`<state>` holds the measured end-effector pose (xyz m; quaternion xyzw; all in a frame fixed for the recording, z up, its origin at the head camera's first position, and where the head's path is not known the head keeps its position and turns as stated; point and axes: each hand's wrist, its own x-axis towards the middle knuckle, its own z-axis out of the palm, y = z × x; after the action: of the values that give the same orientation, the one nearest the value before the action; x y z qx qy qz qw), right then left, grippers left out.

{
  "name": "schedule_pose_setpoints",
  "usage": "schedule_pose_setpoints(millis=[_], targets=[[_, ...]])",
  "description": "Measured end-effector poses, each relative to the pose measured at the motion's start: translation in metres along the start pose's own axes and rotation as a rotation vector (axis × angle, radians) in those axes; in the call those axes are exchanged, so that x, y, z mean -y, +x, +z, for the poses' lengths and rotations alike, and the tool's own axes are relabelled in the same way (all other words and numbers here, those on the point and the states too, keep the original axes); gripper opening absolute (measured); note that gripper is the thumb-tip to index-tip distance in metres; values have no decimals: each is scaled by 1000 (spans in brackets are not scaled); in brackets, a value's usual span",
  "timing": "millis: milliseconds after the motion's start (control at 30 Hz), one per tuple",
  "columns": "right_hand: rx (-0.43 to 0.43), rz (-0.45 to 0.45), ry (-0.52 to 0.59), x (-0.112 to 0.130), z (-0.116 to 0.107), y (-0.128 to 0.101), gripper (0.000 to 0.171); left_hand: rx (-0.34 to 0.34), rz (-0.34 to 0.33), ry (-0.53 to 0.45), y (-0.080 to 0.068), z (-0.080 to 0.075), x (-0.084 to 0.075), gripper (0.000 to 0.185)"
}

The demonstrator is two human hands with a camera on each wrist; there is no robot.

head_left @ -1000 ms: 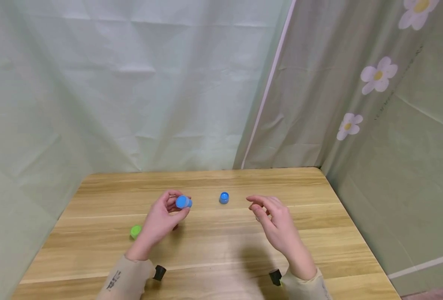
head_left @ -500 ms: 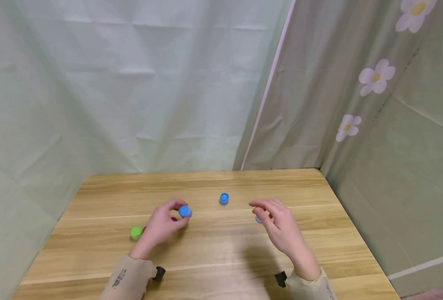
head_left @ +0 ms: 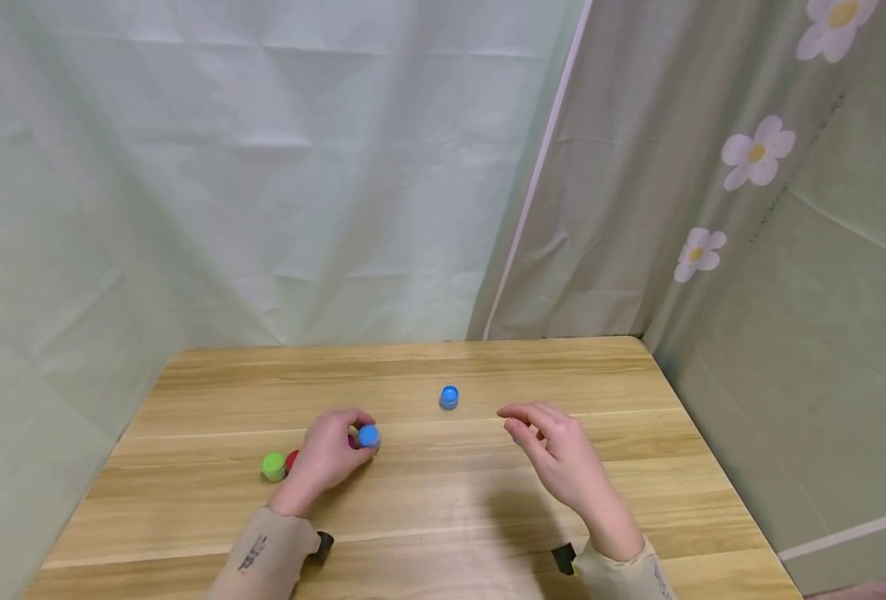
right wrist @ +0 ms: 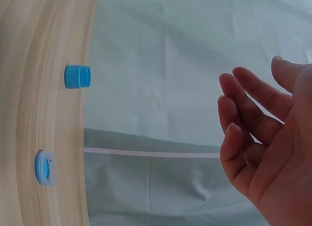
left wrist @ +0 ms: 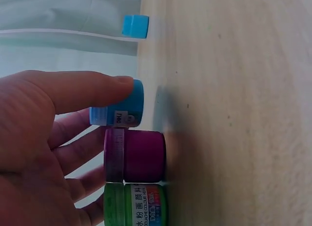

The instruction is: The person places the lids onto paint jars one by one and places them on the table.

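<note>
My left hand (head_left: pixel 360 429) pinches a small blue pot (head_left: pixel 368 436) between thumb and fingers, just above the wooden table (head_left: pixel 443 517). In the left wrist view the blue pot (left wrist: pixel 122 110) hangs a little off the table surface, right beside a purple pot (left wrist: pixel 136 155) and a green pot (left wrist: pixel 139 206). The thumb (left wrist: pixel 87 89) lies along the blue pot's side. My right hand (head_left: pixel 513 421) hovers over the table to the right, fingers loosely curved and holding nothing. In the right wrist view that hand (right wrist: pixel 248 84) is empty.
A second blue pot (head_left: pixel 448 397) stands alone mid-table, also in the right wrist view (right wrist: pixel 78 76). A blue lid (right wrist: pixel 45 167) lies flat near my right hand. A green pot (head_left: pixel 273 466) and a red one (head_left: pixel 291 460) sit left of my left hand. Curtains enclose the table's back and sides.
My left hand has lowered the blue pot from chest height down to just above the table beside the purple pot. The right hand has barely moved.
</note>
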<state>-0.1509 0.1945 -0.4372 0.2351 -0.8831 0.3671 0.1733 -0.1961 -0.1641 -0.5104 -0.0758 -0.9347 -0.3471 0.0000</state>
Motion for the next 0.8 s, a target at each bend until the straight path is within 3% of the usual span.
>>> schedule_pose_setpoints(millis=[467, 633, 800], targets=[[33, 29, -7, -3, 1, -1, 19, 33, -39, 88, 1, 2, 2, 39], [46, 21, -4, -8, 0, 0, 20, -7, 21, 81, 0, 1, -6, 59], [107, 65, -17, -25, 0, 0, 20, -98, 125, -9, 6, 8, -30, 68]])
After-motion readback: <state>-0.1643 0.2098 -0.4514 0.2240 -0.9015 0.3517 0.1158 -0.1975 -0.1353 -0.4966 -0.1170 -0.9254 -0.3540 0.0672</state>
